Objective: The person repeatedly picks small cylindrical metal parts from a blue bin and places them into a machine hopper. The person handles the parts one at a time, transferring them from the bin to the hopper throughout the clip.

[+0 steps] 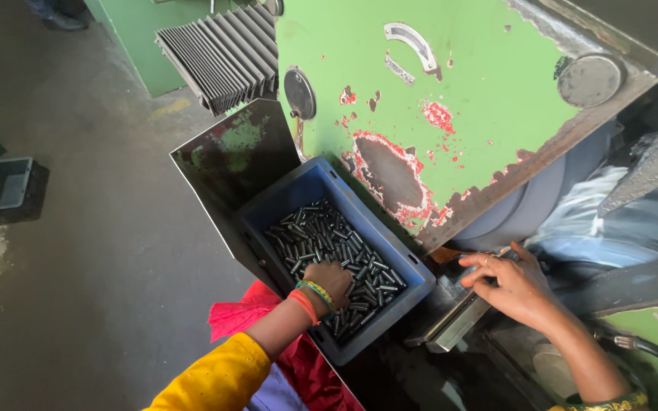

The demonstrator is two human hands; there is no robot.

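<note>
Our left hand [330, 280] digs, fingers curled together, into steel pins [329, 236] filling the blue crate [413, 293] beside the green machine [451, 91] (small, hard, probably slippery, best scooped in handfuls), while our right hand [513, 285] rests half-closed on its rail [458, 323].

Bin [413, 285] sits centre, propped against the sheet-metal chute [226, 164] on its left & far side, w/ the machine housing [466, 91] behind & to the right. Pins [321, 236] lie in the bin; left hand [330, 280] rests on them at the near end, right hand [513, 283] is right of the bin on the metal guide rail [458, 323], under the housing edge. Small tray [5, 186] lies on the floor [100, 266] far left, well apart; bellows cover [226, 53] is far, above the chute.
</note>
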